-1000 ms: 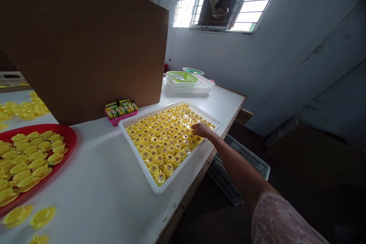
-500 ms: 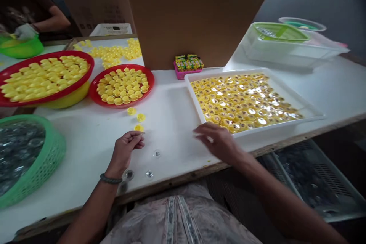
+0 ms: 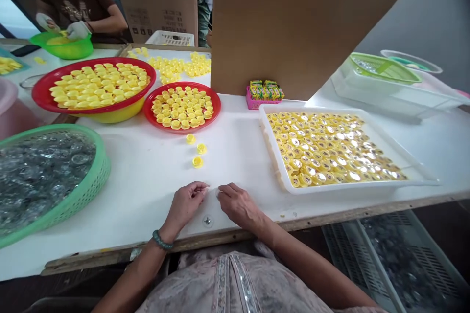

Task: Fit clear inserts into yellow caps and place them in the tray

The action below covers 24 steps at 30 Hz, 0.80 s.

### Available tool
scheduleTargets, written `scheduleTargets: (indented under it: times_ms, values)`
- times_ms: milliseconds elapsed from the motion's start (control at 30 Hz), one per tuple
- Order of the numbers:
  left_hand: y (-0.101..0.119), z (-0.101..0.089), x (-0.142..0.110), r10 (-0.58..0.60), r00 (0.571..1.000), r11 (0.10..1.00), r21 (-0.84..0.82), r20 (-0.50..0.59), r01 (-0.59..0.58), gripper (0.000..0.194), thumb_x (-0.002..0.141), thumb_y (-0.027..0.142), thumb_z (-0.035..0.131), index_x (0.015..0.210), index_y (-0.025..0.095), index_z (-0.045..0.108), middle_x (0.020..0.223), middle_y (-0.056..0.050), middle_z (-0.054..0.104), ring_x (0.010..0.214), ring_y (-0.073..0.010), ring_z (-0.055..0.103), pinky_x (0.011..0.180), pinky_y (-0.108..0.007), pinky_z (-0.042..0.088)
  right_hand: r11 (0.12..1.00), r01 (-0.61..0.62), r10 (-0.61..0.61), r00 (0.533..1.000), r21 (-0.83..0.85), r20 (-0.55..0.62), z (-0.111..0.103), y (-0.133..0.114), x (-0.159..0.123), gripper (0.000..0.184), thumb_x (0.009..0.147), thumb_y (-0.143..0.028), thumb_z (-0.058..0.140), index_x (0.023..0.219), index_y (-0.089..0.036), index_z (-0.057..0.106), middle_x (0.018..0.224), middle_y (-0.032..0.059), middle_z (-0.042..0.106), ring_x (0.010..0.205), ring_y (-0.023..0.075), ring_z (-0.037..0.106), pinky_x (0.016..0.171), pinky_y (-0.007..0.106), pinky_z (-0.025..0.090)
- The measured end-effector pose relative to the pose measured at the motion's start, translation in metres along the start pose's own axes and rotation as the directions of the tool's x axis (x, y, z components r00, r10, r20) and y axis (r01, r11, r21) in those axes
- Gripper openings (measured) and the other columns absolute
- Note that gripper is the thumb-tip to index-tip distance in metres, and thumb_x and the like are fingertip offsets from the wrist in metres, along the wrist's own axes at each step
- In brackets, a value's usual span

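Observation:
My left hand [image 3: 185, 204] and my right hand [image 3: 239, 206] rest close together above the front of the white table [image 3: 147, 190], fingertips nearly meeting. Their fingers are curled, and I cannot tell whether they hold anything small. A clear disc [image 3: 207, 221] lies just below them. Above them sit several loose yellow caps [image 3: 197, 162]. To the right stands a white tray [image 3: 272, 149] packed with yellow caps, shiny sides up. A red plate [image 3: 216, 112] of yellow caps is farther up. Nearest on the left is a green basket [image 3: 101, 171] of clear discs.
A large red dish [image 3: 91, 60] of yellow pieces sits at upper left. Behind it, a co-worker's gloved hands [image 3: 60, 24] work over a green bowl [image 3: 62, 49]. A cardboard partition [image 3: 279, 24] stands behind a pink basket [image 3: 264, 97]. A crate [image 3: 389, 264] sits below the table.
My right hand has left the tray and joined my left hand at the table's front. The view has swung left from the window, bringing the baskets, red dishes and co-worker into sight.

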<state>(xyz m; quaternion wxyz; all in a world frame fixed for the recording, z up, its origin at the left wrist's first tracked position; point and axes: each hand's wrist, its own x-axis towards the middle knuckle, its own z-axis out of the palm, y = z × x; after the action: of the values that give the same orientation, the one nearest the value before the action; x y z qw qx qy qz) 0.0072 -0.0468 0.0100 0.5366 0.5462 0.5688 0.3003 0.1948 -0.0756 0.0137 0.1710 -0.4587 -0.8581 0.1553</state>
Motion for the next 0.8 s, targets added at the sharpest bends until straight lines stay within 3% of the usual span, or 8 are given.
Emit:
scheduleTargets:
  times_ms: [100, 233, 333, 500, 600, 667, 733, 800]
  values:
    - [0.007, 0.004, -0.002, 0.024, 0.997, 0.996, -0.090, 0.070, -0.018, 0.029, 0.076, 0.040, 0.061, 0.097, 0.020, 0.067, 0.086, -0.005, 0.068, 0.075, -0.0187, 0.060, 0.071, -0.028, 0.047, 0.911, -0.118, 0.177, 0.977, 0.394, -0.117, -0.005, -0.006, 0.006, 0.015, 0.085, -0.013, 0.046, 0.086, -0.018, 0.061, 0.091, 0.0057, 0.064, 0.083, 0.0164, 0.057, 0.075, 0.029, 0.046]
    - [0.023, 0.008, -0.006, -0.018, 0.991, 0.891, -0.448, 0.129, 0.074, 0.030, 0.076, 0.039, 0.064, 0.091, 0.014, 0.068, 0.083, -0.008, 0.068, 0.075, -0.0176, 0.059, 0.073, -0.028, 0.047, 0.464, -0.210, 0.427, 0.904, 0.861, -0.010, -0.012, -0.017, 0.017, 0.015, 0.086, -0.029, 0.051, 0.086, -0.019, 0.062, 0.084, 0.0028, 0.062, 0.078, 0.0146, 0.057, 0.071, 0.027, 0.047]
    - [0.032, 0.010, -0.008, -0.071, 0.993, 0.747, -0.654, 0.100, 0.119, 0.028, 0.069, 0.033, 0.073, 0.087, 0.013, 0.069, 0.083, -0.007, 0.067, 0.074, -0.0141, 0.058, 0.072, -0.024, 0.046, 0.189, -0.130, 0.546, 0.838, 0.973, 0.006, -0.010, -0.021, 0.024, 0.014, 0.079, -0.032, 0.061, 0.080, -0.019, 0.063, 0.094, 0.0030, 0.061, 0.083, 0.0151, 0.055, 0.076, 0.028, 0.046]
    - [0.037, 0.014, -0.009, -0.152, 0.984, 0.616, -0.770, 0.089, 0.165, 0.030, 0.059, 0.028, 0.081, 0.082, 0.013, 0.069, 0.083, -0.006, 0.066, 0.072, -0.0120, 0.057, 0.070, -0.022, 0.046, -0.037, -0.086, 0.629, 0.772, 0.996, 0.090, -0.002, -0.022, 0.029, 0.016, 0.074, -0.032, 0.066, 0.085, -0.021, 0.065, 0.096, 0.0052, 0.061, 0.081, 0.0164, 0.055, 0.071, 0.028, 0.047]
    - [0.036, 0.015, -0.010, -0.174, 0.980, 0.619, -0.764, 0.096, 0.185, 0.030, 0.058, 0.030, 0.081, 0.079, 0.012, 0.069, 0.081, -0.007, 0.066, 0.070, -0.0118, 0.056, 0.067, -0.021, 0.045, -0.075, -0.064, 0.623, 0.776, 0.995, 0.097, 0.002, -0.024, 0.029, 0.013, 0.074, -0.031, 0.066, 0.082, -0.020, 0.065, 0.091, 0.0051, 0.062, 0.081, 0.0164, 0.056, 0.070, 0.028, 0.046]
    - [0.035, 0.015, -0.010, -0.180, 0.979, 0.650, -0.736, 0.095, 0.191, 0.031, 0.059, 0.034, 0.080, 0.078, 0.012, 0.069, 0.079, -0.007, 0.066, 0.069, -0.0119, 0.055, 0.066, -0.022, 0.044, -0.026, -0.091, 0.610, 0.788, 0.995, 0.088, 0.003, -0.025, 0.028, 0.015, 0.077, -0.033, 0.063, 0.084, -0.020, 0.064, 0.088, 0.0050, 0.063, 0.080, 0.0164, 0.056, 0.071, 0.029, 0.046]
    - [0.034, 0.013, -0.009, -0.182, 0.980, 0.703, -0.686, 0.079, 0.186, 0.031, 0.060, 0.038, 0.079, 0.076, 0.013, 0.068, 0.075, -0.006, 0.065, 0.067, -0.0118, 0.054, 0.064, -0.022, 0.043, 0.092, -0.157, 0.588, 0.806, 0.983, 0.073, 0.002, -0.024, 0.027, 0.019, 0.081, -0.037, 0.058, 0.083, -0.019, 0.064, 0.083, 0.0048, 0.063, 0.077, 0.0162, 0.056, 0.070, 0.029, 0.047]
    - [0.033, 0.009, -0.007, -0.180, 0.981, 0.767, -0.614, 0.070, 0.185, 0.031, 0.063, 0.041, 0.076, 0.074, 0.013, 0.068, 0.070, -0.005, 0.064, 0.065, -0.0121, 0.053, 0.062, -0.022, 0.041, 0.283, -0.216, 0.582, 0.813, 0.934, 0.011, -0.001, -0.021, 0.026, 0.021, 0.081, -0.038, 0.058, 0.086, -0.019, 0.063, 0.082, 0.0041, 0.062, 0.075, 0.0161, 0.056, 0.068, 0.029, 0.047]
